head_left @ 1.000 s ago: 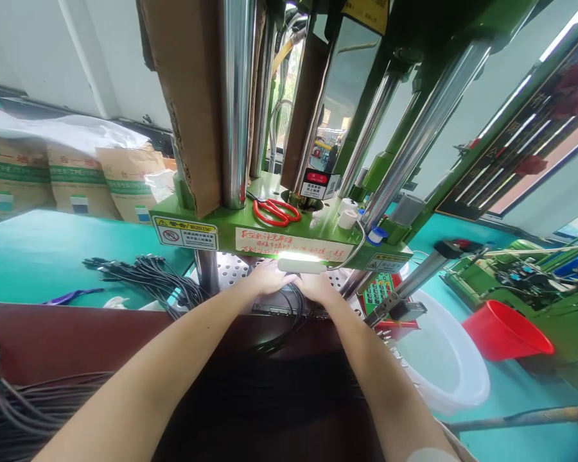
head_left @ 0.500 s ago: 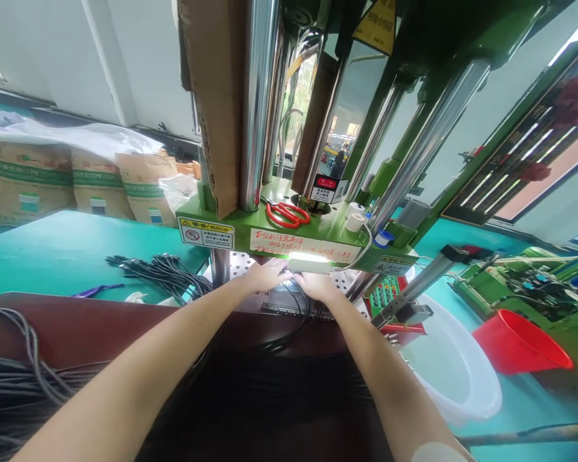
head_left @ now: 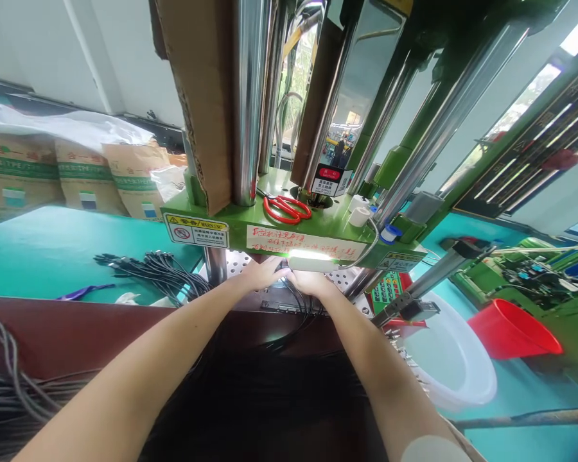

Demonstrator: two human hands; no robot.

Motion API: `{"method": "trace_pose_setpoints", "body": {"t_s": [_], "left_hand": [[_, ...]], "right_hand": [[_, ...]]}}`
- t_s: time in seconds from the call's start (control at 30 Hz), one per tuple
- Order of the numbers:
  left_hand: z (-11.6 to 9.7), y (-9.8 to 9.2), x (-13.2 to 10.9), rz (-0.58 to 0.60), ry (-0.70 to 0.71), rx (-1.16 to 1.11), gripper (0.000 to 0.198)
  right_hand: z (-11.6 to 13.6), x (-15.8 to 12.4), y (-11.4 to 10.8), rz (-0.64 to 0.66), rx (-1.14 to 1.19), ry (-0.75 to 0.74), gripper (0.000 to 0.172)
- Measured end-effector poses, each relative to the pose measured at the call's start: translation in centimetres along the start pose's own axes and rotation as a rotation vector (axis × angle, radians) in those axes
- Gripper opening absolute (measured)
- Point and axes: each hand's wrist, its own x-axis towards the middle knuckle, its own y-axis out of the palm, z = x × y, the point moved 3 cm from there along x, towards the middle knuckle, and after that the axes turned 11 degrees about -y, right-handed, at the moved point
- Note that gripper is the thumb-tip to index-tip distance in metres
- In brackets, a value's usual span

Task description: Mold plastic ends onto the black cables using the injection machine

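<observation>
A pale-walled workshop with teal flooring surrounds a green press (head_left: 241, 242), which rises directly in front of the fingers on polished steel columns (head_left: 250, 102). A dark red tabletop (head_left: 52, 327) spreads below and to the left of them, glossy along its far edge. Well off to the fingers' left, printed paper sacks (head_left: 81, 170) stand in a row, plastic sheeting over their tops. To their right sits a white oval tub (head_left: 484, 378), a red bucket (head_left: 513, 330) just beyond it. A bundle of black cables (head_left: 158, 273) lies near the fingers on the left, its connector ends pointing away from them; more grey-black cable (head_left: 9, 391) loops at lower left.

Under the press's green plate, the left hand (head_left: 262, 274) and the right hand (head_left: 311, 281) reach in from either side, with fingers bent inward and tips close together. From where I stand, the lamp and the hands themselves hide the grip; whether the fingers pinch or press anything, I cannot tell. Just above them glows a white lamp (head_left: 313, 263), and higher up, red-handled scissors (head_left: 285, 221) lie on the plate.

Slim, smooth black leads (head_left: 306, 311) run from just beneath the fingers, over a metal fixture (head_left: 279, 307), and curve down toward the person. Their far ends are hidden.
</observation>
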Motion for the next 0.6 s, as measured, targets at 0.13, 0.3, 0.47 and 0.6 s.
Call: {"method": "trace_pose_setpoints", "body": {"t_s": [0.13, 0.3, 0.47, 0.6], "left_hand": [[-0.6, -0.5, 0.1, 0.014, -0.048, 0.041, 0.045], [-1.6, -1.8, -1.4, -0.020, -0.142, 0.079, 0.051], [-3.7, -4.0, -6.1, 0.057, 0.047, 0.060, 0.046], [-5.9, -7.1, -12.4, 0.049, 0.206, 0.059, 0.046]], "right_hand": [[-0.2, 0.7, 0.1, -0.015, -0.018, 0.048, 0.036], [-0.6, -0.6, 0.4, -0.070, -0.058, 0.166, 0.035], [-0.6, -1.7, 0.7, -0.075, -0.090, 0.283, 0.032], [-0.5, -0.9, 0.8, -0.058, -0.101, 0.321, 0.031]]}}
